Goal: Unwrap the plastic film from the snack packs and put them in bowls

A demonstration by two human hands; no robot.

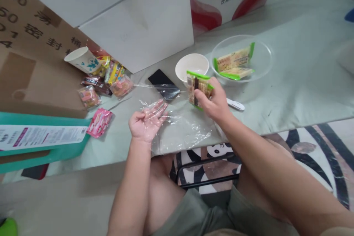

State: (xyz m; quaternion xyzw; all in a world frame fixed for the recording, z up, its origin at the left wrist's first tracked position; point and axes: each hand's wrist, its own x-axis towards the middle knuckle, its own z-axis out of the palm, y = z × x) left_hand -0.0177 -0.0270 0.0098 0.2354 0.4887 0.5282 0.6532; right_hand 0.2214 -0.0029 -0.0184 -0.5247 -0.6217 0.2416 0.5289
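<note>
A: Start at the left. What lies there?

B: A teal box [41,143] with a white label hangs over the edge of the tabletop [304,81]. Beside it lies a pink packet [99,121], and behind that a paper cup [83,59] tipped on its side next to a loose heap of small snack packets [107,79], as if spilled out.

A: And the left hand?

B: The left hand [146,121] rests palm up on the tabletop, fingers loosely spread, with a clear plastic bag [179,125] draped over the fingertips. Its grip is slack, closed on nothing; I judge the hand lies that way to keep the thin film from sliding.

A: Further right?

B: A dark phone [163,83] lies flat just behind the bag. The right hand [214,101] has its grip closed around a green-edged snack packet [197,88], raised above the tabletop just in front of a white bowl [192,67].

A: Anything beyond?

B: A clear bowl [262,55] holds two more green-edged packets [235,62], seemingly kept together there. A white pen-like object [235,104] lies near the right wrist.
</note>
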